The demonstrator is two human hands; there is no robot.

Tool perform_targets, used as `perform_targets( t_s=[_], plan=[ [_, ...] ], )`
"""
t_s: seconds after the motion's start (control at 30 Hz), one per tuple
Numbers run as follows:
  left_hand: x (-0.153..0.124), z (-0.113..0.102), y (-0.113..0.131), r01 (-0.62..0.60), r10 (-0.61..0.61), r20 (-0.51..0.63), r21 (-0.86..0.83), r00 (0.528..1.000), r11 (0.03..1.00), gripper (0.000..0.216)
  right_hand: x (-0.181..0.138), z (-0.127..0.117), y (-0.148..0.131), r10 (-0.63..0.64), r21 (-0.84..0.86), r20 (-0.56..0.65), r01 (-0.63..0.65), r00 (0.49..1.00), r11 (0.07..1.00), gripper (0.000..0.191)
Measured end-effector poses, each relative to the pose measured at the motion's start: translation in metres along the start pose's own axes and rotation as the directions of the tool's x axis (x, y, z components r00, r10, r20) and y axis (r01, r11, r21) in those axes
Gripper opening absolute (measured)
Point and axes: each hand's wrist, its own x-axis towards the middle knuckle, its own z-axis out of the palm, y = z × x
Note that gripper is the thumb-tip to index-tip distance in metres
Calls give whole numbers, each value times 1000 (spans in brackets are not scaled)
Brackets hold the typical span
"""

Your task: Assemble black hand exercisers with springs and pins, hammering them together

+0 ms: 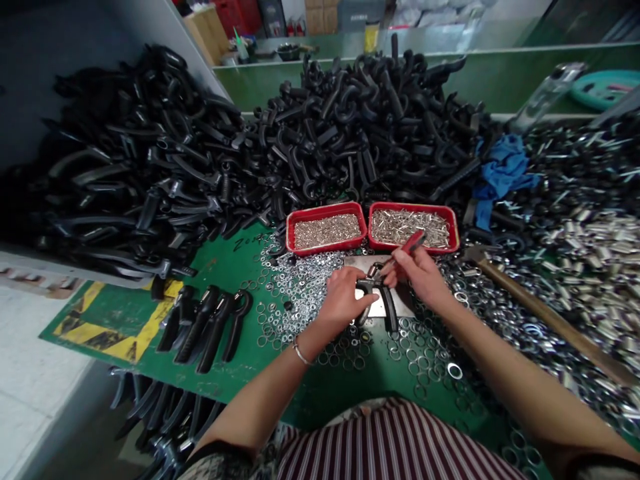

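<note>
Here at the centre of it is a black, two-handled hand tool with a curved metal head (389, 308), lying over a flat silver metal plate (406, 305), its handles spread towards the person. The left hand (343, 293) is clamped on it, fingers at the head and thumb by the near handle. The right hand (423, 273), just beside, grips a slim red-handled tool (415, 240), its tip down at that same head; whether the right fingertips touch the black tool, I can't tell.

Right behind the plate, two shallow, red, rectangular trays sit side by side. The left tray (327, 251) carries a level bed of tiny, short metal pieces (327, 231); the right tray (454, 230) holds longer, slender silver pins (400, 225), lying every which way.

Loose little silver nuts and washers (295, 283) spread out left of the plate, with thin metal rings (423, 363) nearer the person. To the right lies a hammer with a long wooden handle (545, 307), and beyond, a crumpled blue cloth (505, 163). A great heap of black handles (345, 127) towers behind the trays. Far right, a round turquoise basin (595, 105) holds items too blurred to name.
</note>
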Motion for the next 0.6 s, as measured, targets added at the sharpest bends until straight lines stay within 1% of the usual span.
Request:
perform_targets(
  t_s=[0.03, 0.1, 0.13, 0.17, 0.2, 0.23, 0.27, 0.3, 0.33, 0.37, 0.4, 0.43, 0.47, 0.5, 0.53, 0.6],
  plan=[
    [-2, 0, 1, 1, -1, 4, 7, 1000, 1000, 42, -4, -3, 3, 1, -62, -13, -2, 1000, 998, 38],
    [-5, -4, 3, -23, 22, 9, 22, 1000, 1000, 47, -11, -17, 4, -13, -216, -88, -6, 996, 976, 37],
    [-5, -9, 5, -51, 51, 12, 28, 999, 998, 49, -14, -28, 3, -28, -330, -131, -18, 991, 944, 37],
    [-3, -17, 5, -84, 84, 9, 38, 996, 996, 48, -17, -41, 0, -37, -468, -154, -41, 987, 883, 37],
    [2, -27, 5, -115, 115, 1, 56, 993, 992, 44, -20, -55, -5, -43, -615, -156, -63, 987, 786, 38],
    [10, -39, 3, -137, 139, -15, 86, 990, 987, 37, -23, -69, -10, -55, -749, -139, -68, 989, 659, 39],
    [20, -52, -1, -143, 149, -39, 129, 988, 981, 30, -25, -82, -17, -84, -849, -116, -55, 990, 526, 39],
    [34, -65, -6, -124, 138, -62, 189, 989, 974, 27, -27, -93, -25, -133, -913, -94, -32, 987, 408, 40],
    [48, -78, -12, -77, 101, -81, 259, 992, 963, 26, -27, -99, -32, -204, -945, -78, -7, 976, 327, 41],
    [63, -89, -20, -8, 40, -89, 332, 995, 943, 25, -26, -101, -39, -286, -957, -60, 26, 956, 289, 41],
    [78, -98, -27, 70, -44, -74, 404, 996, 912, 24, -23, -98, -45, -352, -956, -32, 75, 935, 284, 39],
    [91, -105, -34, 128, -120, -47, 454, 992, 882, 21, -18, -91, -50, -387, -945, 13, 139, 922, 298, 37],
    [101, -108, -40, 163, -171, -29, 486, 985, 859, 19, -10, -80, -54, -396, -925, 79, 215, 915, 314, 34],
    [108, -109, -44, 181, -202, -14, 506, 979, 843, 17, 1, -66, -56, -387, -899, 160, 296, 908, 322, 31],
    [111, -109, -47, 186, -210, -10, 515, 978, 837, 15, 14, -49, -57, -372, -876, 245, 368, 896, 310, 28],
    [112, -104, -50, 183, -198, -28, 526, 980, 831, 16, 45, -15, -59, -342, -856, 383, 469, 858, 216, 26]
  ],
)
